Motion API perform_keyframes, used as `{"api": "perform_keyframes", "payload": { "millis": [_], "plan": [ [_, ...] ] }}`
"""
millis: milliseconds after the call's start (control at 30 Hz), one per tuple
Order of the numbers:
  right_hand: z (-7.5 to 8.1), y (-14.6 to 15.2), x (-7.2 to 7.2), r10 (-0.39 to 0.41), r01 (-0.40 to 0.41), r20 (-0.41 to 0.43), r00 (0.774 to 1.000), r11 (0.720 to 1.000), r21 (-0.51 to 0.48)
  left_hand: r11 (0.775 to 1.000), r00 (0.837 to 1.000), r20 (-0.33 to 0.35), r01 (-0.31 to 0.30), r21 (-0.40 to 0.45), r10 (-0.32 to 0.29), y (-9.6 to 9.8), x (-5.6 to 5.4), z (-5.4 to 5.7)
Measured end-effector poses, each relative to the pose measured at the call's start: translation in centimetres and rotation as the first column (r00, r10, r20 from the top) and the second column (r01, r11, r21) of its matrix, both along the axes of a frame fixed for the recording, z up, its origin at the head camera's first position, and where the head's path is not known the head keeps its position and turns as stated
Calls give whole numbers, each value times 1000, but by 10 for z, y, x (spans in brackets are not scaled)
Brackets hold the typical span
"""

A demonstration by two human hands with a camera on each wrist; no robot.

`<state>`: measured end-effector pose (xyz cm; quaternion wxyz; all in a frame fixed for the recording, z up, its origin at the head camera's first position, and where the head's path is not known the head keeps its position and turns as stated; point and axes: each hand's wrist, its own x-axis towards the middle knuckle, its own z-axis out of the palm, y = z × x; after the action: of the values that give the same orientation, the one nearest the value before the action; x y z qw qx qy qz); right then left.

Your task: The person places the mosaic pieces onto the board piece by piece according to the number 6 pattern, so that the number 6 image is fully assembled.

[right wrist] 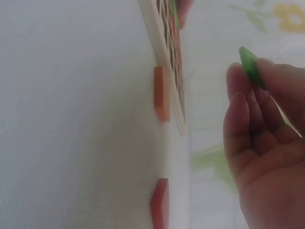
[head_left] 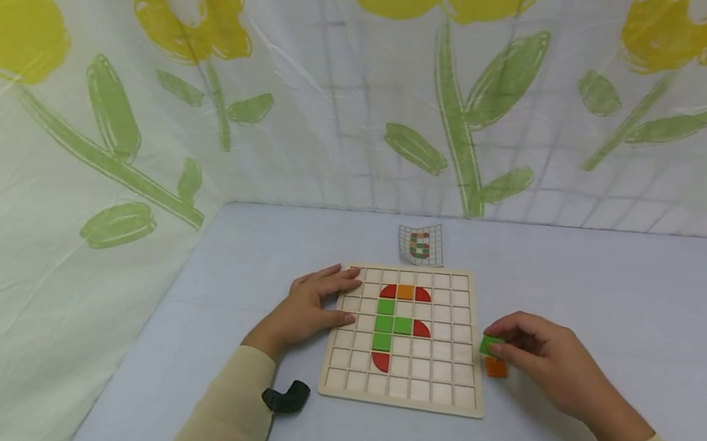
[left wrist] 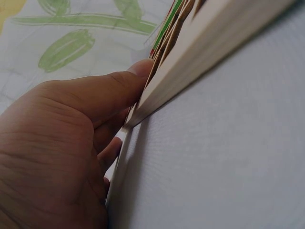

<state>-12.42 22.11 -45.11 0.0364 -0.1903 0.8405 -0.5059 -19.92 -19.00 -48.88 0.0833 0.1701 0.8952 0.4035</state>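
Observation:
A square wooden grid board (head_left: 430,392) lies on the table with several green, red and orange tiles in its cells. My left hand (head_left: 307,311) rests at the board's left edge, thumb and fingertips reaching over the rim; the left wrist view shows the thumb (left wrist: 109,93) on top of it. Right of the board, my right hand (head_left: 555,363) pinches a green square tile (right wrist: 251,67) between thumb and fingers, raised above the table. Below it, an orange square tile (head_left: 496,368) lies beside the board's right edge.
Behind the board lies a small paper card (head_left: 421,244) printed with a grid and a coloured pattern. A red tile (right wrist: 161,205) sits on the table in the right wrist view. A flower-printed sheet (head_left: 347,93) hangs behind the table.

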Motion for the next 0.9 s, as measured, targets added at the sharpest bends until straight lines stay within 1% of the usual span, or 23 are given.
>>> {"api": "perform_keyframes", "payload": {
  "millis": [100, 233, 367, 500, 633, 900],
  "plan": [
    [3, -2, 1, -8, 8, -2, 1000, 1000, -15, 1000, 1000, -5, 1, -4, -1, 0, 0, 0],
    [7, -5, 1, -16, 15, -30, 999, 999, -31, 1000, 1000, -3, 0, -1, 0, 1, 0, 0],
    [7, -7, -1, -9, 6, -56, 998, 998, -55, 1000, 1000, 0, -3, -5, 3, 2, 0, 2],
    [10, -13, -2, 12, -18, -60, 998, 995, -102, 1000, 1000, 5, -8, 0, 8, 2, 1, 3],
    [14, -23, -4, 49, -56, -49, 998, 987, -148, 1000, 1000, 9, -11, 5, 10, 2, 2, 3],
    [17, -43, -10, 84, -82, 4, 996, 984, -156, 1000, 1000, -1, -3, -3, 3, 2, 1, 3]
  ]
}}
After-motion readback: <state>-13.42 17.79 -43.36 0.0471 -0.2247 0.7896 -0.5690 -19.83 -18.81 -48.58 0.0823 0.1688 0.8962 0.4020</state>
